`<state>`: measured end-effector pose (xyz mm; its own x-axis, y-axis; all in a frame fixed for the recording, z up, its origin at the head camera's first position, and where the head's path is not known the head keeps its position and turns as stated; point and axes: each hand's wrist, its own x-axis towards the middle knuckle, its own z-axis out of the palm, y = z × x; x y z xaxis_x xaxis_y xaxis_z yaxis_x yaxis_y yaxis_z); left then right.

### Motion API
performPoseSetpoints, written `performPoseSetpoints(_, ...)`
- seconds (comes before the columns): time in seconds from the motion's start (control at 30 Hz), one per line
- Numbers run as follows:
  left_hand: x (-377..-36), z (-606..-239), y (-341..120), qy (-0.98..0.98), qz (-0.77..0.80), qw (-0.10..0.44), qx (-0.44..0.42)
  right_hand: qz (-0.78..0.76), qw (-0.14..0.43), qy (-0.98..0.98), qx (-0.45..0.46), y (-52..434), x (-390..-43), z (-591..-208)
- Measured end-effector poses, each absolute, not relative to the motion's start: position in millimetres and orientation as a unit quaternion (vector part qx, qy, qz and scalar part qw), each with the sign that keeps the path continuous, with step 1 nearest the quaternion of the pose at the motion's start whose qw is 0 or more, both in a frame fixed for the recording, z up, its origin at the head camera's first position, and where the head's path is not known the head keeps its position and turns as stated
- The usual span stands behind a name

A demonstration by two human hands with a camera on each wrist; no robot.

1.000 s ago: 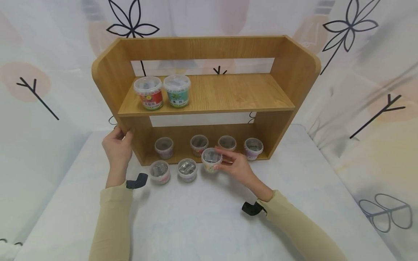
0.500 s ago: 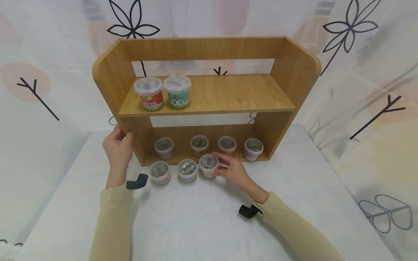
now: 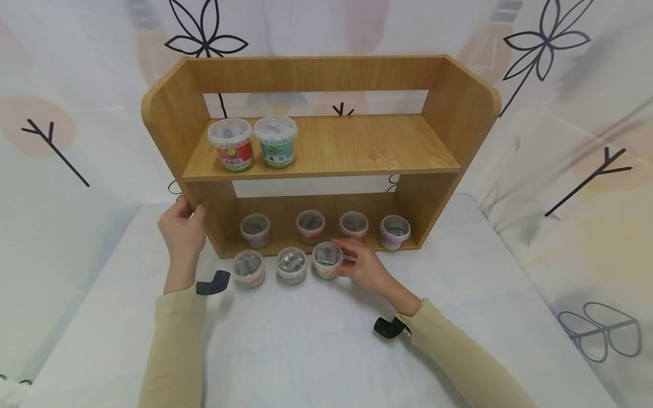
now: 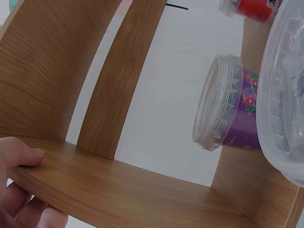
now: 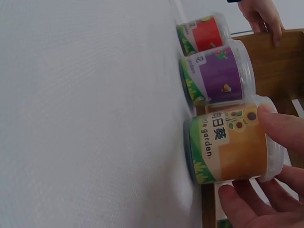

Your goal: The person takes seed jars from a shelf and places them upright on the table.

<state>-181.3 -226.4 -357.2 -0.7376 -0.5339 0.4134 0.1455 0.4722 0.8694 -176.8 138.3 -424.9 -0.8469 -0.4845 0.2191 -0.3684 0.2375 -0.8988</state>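
My left hand [image 3: 182, 231] grips the left side panel of a two-tier wooden shelf [image 3: 317, 76]. In the left wrist view the thumb [image 4: 23, 153] lies over that panel's edge, with the fingers curled beneath. My right hand [image 3: 366, 271] holds a small clear-lidded plastic tub [image 3: 327, 260] from its right side. An orange label with sunflowers shows on this tub [image 5: 232, 147] in the right wrist view, and its base is at the white table. Left of it in a row stand a purple-labelled tub [image 5: 218, 76] and a red-labelled tub [image 5: 202, 34].
Several lidded tubs, such as a purple one [image 3: 395, 233], line the shelf's lower tier just behind the row. On the upper tier, at the left, are a larger red-labelled tub [image 3: 233, 148] and a green-labelled one [image 3: 277, 145]. Patterned cloth [image 3: 561, 170] hangs behind.
My right hand has brought the orange-labelled tub down and slightly left, toward the table in line with the other two tubs. My left hand stays on the shelf panel.
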Motion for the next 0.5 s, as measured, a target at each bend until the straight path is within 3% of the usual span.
performPoseSetpoints(0.33, -181.4, -358.4, -227.5, -0.790, -0.495, 0.341, 0.122, -0.561, 0.069, 0.780, -0.268, 138.1, -165.2, -403.8)
performPoseSetpoints(0.5, -182.1, -358.7, -227.0, -0.789, -0.497, 0.339, 0.125, -0.569, 0.047, 0.777, -0.265, 142.3, -176.0, -423.7)
